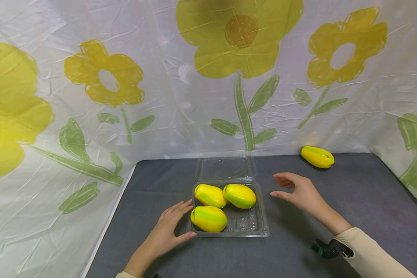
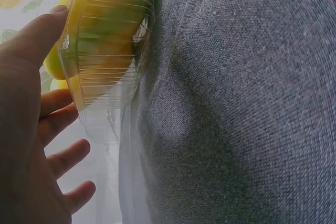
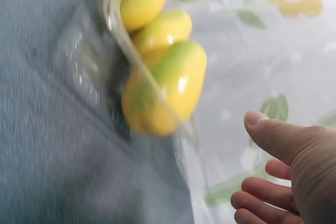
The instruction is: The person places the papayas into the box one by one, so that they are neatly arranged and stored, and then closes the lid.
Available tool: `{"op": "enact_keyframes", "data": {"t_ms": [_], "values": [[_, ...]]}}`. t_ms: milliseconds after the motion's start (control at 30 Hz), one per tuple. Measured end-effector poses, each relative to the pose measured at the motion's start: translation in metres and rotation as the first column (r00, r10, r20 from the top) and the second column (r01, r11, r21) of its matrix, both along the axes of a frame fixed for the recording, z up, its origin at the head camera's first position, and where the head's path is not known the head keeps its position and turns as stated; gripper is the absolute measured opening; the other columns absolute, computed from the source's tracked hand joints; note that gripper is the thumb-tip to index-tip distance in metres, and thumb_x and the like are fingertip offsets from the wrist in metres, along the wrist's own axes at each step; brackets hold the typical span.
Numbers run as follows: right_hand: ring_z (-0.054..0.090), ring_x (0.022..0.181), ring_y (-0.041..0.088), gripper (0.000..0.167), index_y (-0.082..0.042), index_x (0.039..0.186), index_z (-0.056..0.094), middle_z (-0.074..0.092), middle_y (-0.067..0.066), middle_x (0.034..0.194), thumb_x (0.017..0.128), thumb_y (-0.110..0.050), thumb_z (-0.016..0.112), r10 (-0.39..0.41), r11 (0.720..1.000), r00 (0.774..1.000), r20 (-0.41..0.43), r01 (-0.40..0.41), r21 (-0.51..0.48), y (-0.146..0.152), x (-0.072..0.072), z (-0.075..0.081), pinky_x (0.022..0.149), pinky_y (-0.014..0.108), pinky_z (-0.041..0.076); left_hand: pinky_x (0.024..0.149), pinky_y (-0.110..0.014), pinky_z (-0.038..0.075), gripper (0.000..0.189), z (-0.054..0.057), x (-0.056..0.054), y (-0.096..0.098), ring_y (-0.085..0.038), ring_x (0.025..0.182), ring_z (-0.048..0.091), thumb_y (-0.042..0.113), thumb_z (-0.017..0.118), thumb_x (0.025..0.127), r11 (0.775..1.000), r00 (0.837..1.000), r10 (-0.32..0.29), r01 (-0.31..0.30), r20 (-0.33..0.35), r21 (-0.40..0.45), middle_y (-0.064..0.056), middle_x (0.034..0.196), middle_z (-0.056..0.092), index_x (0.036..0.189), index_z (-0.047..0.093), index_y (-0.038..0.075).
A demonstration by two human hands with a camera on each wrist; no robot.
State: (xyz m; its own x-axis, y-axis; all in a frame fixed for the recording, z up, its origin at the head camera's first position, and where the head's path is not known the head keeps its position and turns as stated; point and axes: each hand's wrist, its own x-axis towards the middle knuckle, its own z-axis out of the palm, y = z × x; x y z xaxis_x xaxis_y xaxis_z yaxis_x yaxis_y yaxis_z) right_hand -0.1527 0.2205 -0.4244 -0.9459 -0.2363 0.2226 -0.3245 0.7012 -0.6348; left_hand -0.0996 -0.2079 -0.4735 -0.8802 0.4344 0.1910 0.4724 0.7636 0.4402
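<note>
Three papaya-like fruits (image 1: 209, 219) sit in the open-lidded clamshell (image 1: 246, 234) in our head view; a fourth fruit (image 1: 317, 157) lies outside, back right, the only one remaining, we judge. Our left wrist view shows the left hand (image 2: 23, 114), fingers spread at the clamshell's edge; our right, the right hand (image 3: 312, 174), fingers loosely curved, empty.

The right sleeve (image 1: 375, 253) was beige, the band (image 1: 330, 249) by its cuff (image 1: 348, 234) black (with a green patch (image 1: 321, 251)).
</note>
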Motion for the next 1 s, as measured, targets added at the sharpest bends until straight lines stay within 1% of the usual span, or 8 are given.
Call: {"op": "enact_keyframes", "data": {"t_ms": [133,200,433,533,600,833,1000], "values": [[0.069,0.102,0.030,0.056,-0.007,0.129,0.062,0.070,0.012,0.120,0.081,-0.027,0.082,-0.030,0.999,1.000,-0.005,0.030,0.022,0.014,-0.007,-0.004,0.088,0.047,0.057,0.113,-0.065,0.032,0.078,-0.001,0.000,0.000,-0.031,0.146,0.039,0.054,0.074,0.082,1.000,1.000,0.004,-0.004,0.007,-0.002,0.006,0.159,0.040,0.148,0.046,0.023],[0.069,0.101,0.031,0.056,-0.006,0.129,0.062,0.070,0.014,0.120,0.081,-0.028,0.081,-0.043,0.998,0.999,-0.008,0.043,0.036,0.021,-0.011,-0.006,0.087,0.048,0.057,0.113,-0.065,0.031,0.078,-0.001,0.000,0.000,-0.031,0.146,0.039,0.053,0.075,0.082,1.000,1.000,0.004,-0.004,0.012,0.003,0.006,0.159,0.039,0.148,0.046,0.023],[0.068,0.104,0.035,0.059,-0.004,0.131,0.060,0.068,0.019,0.123,0.084,-0.035,0.078,-0.071,0.996,0.997,0.016,0.070,0.058,0.044,-0.020,-0.011,0.088,0.051,0.056,0.113,-0.065,0.032,0.079,0.000,-0.001,0.000,-0.030,0.146,0.039,0.061,0.069,0.083,1.000,1.000,-0.001,0.001,0.012,0.003,0.007,0.159,0.039,0.148,0.046,0.023],[0.068,0.105,0.037,0.059,-0.004,0.131,0.060,0.068,0.020,0.124,0.084,-0.036,0.078,-0.080,0.995,0.997,0.024,0.078,0.069,0.051,-0.024,-0.013,0.087,0.052,0.056,0.113,-0.065,0.031,0.079,0.000,-0.001,0.000,-0.030,0.146,0.038,0.062,0.068,0.083,1.000,1.000,-0.001,0.001,0.012,0.004,0.007,0.159,0.038,0.148,0.046,0.023],[0.068,0.105,0.037,0.058,-0.004,0.131,0.060,0.068,0.020,0.124,0.085,-0.034,0.078,-0.086,0.994,0.996,0.026,0.083,0.077,0.056,-0.026,-0.015,0.087,0.052,0.056,0.114,-0.065,0.031,0.079,0.000,-0.001,-0.001,-0.030,0.146,0.038,0.061,0.069,0.083,1.000,1.000,-0.001,0.001,0.016,0.005,0.007,0.160,0.038,0.149,0.045,0.023],[0.069,0.104,0.039,0.055,-0.003,0.129,0.061,0.069,0.022,0.121,0.085,-0.032,0.078,-0.113,0.989,0.994,0.000,0.112,0.094,0.073,-0.036,-0.021,0.086,0.053,0.056,0.114,-0.065,0.031,0.078,0.001,0.001,0.000,-0.031,0.146,0.038,0.053,0.074,0.082,1.000,1.000,0.004,-0.004,0.023,0.005,0.006,0.159,0.038,0.148,0.046,0.022],[0.068,0.103,0.041,0.055,-0.001,0.128,0.061,0.068,0.024,0.121,0.085,-0.030,0.078,-0.132,0.985,0.991,-0.023,0.134,0.108,0.084,-0.042,-0.021,0.086,0.055,0.056,0.114,-0.065,0.031,0.078,0.001,0.001,0.000,-0.030,0.146,0.038,0.056,0.073,0.082,1.000,1.000,0.005,-0.005,0.024,0.004,0.005,0.159,0.039,0.148,0.046,0.022]]}}
